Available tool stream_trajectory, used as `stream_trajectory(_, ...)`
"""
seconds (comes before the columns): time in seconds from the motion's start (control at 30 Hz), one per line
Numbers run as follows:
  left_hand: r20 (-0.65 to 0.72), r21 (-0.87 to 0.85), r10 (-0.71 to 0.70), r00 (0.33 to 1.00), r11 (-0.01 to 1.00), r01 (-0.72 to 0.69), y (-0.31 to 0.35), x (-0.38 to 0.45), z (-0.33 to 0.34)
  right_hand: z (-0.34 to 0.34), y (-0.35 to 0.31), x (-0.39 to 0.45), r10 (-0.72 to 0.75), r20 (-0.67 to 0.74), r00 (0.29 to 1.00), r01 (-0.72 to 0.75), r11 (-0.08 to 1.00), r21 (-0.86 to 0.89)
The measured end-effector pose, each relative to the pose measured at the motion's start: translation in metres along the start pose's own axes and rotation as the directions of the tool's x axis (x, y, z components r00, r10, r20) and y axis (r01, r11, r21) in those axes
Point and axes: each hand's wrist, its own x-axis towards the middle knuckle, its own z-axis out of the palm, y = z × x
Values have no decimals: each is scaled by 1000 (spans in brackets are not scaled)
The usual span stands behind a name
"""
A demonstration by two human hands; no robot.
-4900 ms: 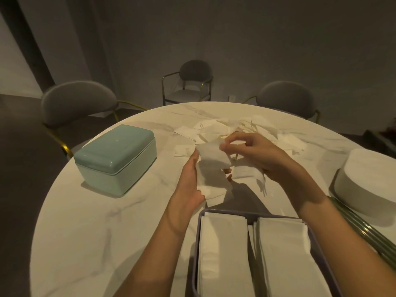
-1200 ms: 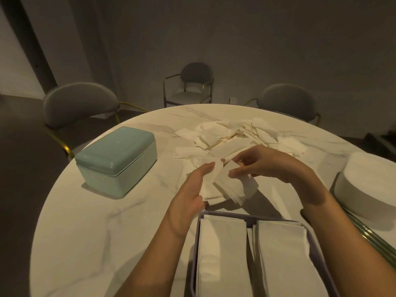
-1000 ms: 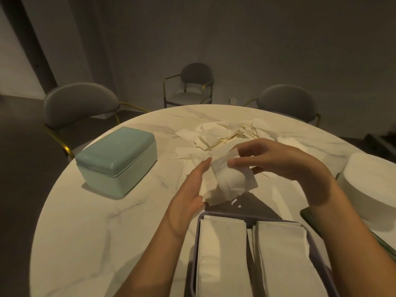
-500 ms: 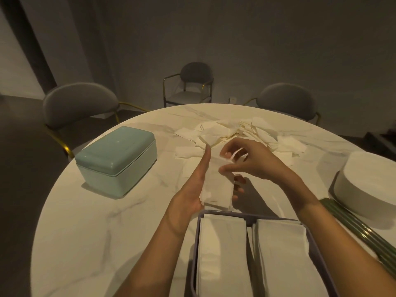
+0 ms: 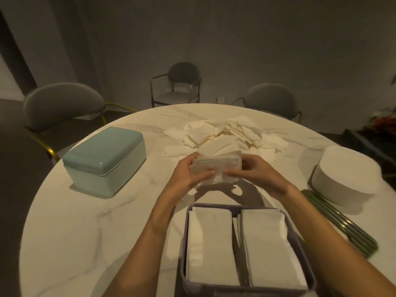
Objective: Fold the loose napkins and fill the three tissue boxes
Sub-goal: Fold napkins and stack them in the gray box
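Both hands held one folded napkin (image 5: 216, 167) above the marble table (image 5: 85, 221): the left hand (image 5: 188, 176) gripped its left end, the right hand (image 5: 255, 174) pinched its right end. Behind lay a pile of loose napkins (image 5: 225, 133). An open grey box (image 5: 246, 288) with two napkin stacks sat nearest; a closed teal box (image 5: 105, 159) stood left.

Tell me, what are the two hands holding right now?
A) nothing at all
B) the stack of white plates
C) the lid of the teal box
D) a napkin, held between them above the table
D: the left hand and right hand both pinch a napkin between them, above the table and just in front of the loose pile; the teal box sits shut and untouched.
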Motion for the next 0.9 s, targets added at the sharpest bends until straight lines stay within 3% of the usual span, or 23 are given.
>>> stream_trajectory(0.13, -72, 109, 23, 997, 994, -15, -2, 2, 10, 14, 21, -9, 61, -51, 997, -52, 984, 168)
stream_trajectory(0.3, -286, -81, -28, 958, 997, 5, 0, 8, 26, 32, 27, -5, -12, -153, 988, 45, 975, 215)
stream_trajectory(0.43, -366, -186, -86, 926, 982, 18, -6, 11, 32, 44, 24, -1, -139, -167, 976, 156, 983, 95)
stream_trajectory(0.6, -448, -105, -37, 893, 994, -12, -7, 12, 39, 49, 20, -2, -284, -181, 941, 288, 958, -5)
stream_trajectory(0.8, -477, -126, -115, 871, 990, 62, -8, 11, 37, 47, 17, -10, -320, -202, 926, 296, 945, -139)
stream_trajectory(0.9, -473, -146, -136, 871, 986, 75, -11, 10, 39, 48, 20, -13, -250, -240, 938, 252, 967, -25)
